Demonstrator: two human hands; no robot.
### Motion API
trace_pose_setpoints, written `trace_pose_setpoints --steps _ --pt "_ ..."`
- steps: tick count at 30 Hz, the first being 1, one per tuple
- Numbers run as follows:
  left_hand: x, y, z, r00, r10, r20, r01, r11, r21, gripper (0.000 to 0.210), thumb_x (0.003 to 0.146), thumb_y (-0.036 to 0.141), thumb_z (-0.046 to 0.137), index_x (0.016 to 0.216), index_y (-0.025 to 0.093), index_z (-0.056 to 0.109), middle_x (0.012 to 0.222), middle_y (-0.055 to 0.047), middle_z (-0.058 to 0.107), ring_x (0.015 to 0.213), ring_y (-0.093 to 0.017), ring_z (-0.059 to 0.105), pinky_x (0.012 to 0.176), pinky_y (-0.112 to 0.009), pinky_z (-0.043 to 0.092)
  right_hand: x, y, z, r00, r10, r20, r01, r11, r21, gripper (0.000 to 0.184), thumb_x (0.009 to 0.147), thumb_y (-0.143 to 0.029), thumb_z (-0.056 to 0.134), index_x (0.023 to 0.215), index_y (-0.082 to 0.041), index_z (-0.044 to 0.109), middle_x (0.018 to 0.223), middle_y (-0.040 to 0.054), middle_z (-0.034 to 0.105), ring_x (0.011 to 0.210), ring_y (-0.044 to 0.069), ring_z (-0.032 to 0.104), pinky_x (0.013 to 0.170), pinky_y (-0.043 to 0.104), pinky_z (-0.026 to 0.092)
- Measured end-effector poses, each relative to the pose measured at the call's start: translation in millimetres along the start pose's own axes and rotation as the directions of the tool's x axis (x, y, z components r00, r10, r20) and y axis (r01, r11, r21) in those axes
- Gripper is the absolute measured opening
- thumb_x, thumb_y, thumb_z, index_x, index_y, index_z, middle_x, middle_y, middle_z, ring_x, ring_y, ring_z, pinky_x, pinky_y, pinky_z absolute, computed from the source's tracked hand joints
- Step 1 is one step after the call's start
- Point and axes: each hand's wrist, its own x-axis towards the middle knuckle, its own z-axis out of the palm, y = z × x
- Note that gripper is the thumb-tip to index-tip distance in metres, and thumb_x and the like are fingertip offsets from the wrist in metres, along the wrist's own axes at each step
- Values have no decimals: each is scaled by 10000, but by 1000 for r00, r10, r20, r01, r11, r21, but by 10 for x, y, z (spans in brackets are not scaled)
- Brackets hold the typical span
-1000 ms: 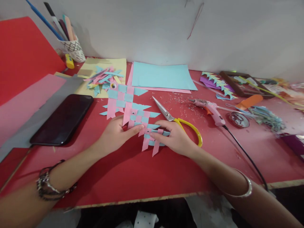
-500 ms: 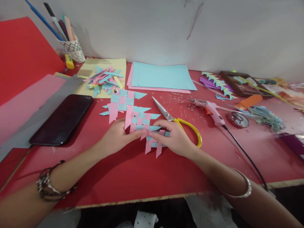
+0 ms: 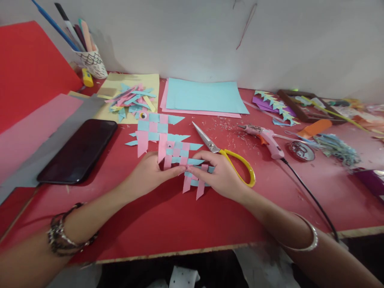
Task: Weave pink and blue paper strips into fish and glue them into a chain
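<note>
Now that my left fingers had closed in beside my right fingers, both sets pinched the smallest paper fish slightly below the frame's centre, just under the middle fish, so it seemed more steadily held.

1 head-worn camera looks forward and slantwise down across the red table from its near side. It sits close, above and behind the left hand and right hand, which fall mid-view; its view takes in the table's near edge and the pale wall on the far side.
</note>
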Motion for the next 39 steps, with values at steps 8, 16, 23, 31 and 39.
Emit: trace_pose_setpoints --steps 8,16,23,31,39 --pt "5 -17 -14 999 24 29 -22 997 -78 249 668 405 573 742 169 587 665 2 612 619 -150 555 548 -224 440 -3 1 -13 999 -2 -38 1 1000 -28 139 742 -264 584 656 -162 545 571 -48 512 506 54 435 481 174 343" --pt "52 -144 -16 988 133 77 -111 963 -245 174 685 272 550 830 197 491 801 -12 597 744 -145 581 667 -250 467 14 -1 -134 988 32 -150 -34 999 -11 88 717 -254 583 697 -169 568 638 -32 541 511 59 449 485 189 376" --pt "86 -148 -45 994 91 62 -70 954 -291 140 687 244 555 796 195 483 709 21 549 642 -101 526 640 -234 445 42 -24 -277 958 41 -285 -34 999 29 105 681 -226 601 622 -174 533 575 -50 498 472 48 422 429 185 352" --pt "98 -105 -63 997 60 49 -45 966 -254 154 681 299 569 629 180 486 579 48 479 496 -69 438 491 -192 383 44 -46 -265 953 39 -300 -27 999 41 118 670 -224 603 605 -177 517 580 -49 507 492 54 452 438 190 380" --pt "54 -94 -75 994 98 49 -79 952 -296 197 831 303 370 657 211 365 481 69 421 424 -74 386 464 -199 359 30 -23 -240 963 56 -265 -37 997 74 115 684 -255 606 634 -181 534 596 -41 501 513 68 486 444 193 413"
